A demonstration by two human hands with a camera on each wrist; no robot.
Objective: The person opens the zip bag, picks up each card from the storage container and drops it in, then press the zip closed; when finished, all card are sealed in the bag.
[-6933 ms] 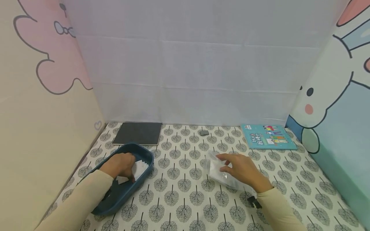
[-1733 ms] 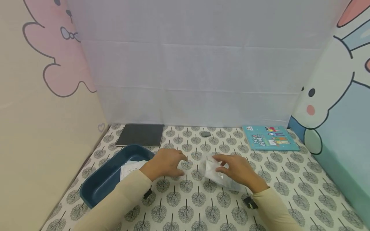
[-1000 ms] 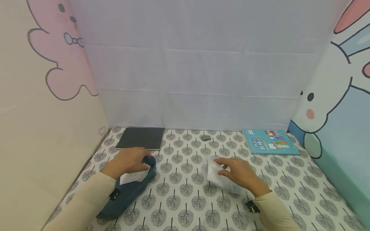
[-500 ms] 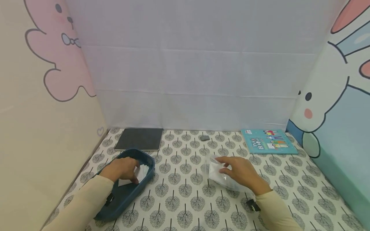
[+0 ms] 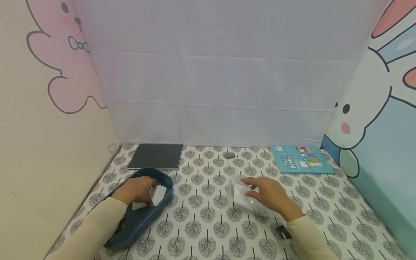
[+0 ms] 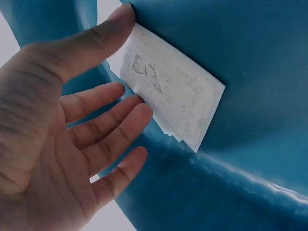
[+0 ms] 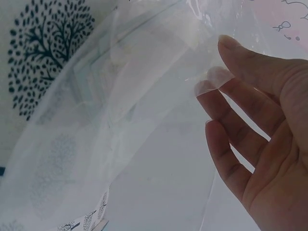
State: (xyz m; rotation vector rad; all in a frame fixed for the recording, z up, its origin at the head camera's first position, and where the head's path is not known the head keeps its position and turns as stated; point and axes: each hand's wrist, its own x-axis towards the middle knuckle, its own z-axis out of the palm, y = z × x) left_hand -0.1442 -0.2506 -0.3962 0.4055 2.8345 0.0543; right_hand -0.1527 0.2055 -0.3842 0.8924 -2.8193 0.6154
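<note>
Papers: left fingers part-spread at edge; right fingers hold plastic bag.

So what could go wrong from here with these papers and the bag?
The white papers at the left hand have uneven edges, so some might slip out if lifted. The clear bag looks thin and limp in the right hand, so it could crumple or slip. The raised wall of the blue basket might catch papers on the way out.

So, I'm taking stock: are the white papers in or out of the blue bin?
In: the head view shows white papers inside the blue bin, by the left hand.
</note>
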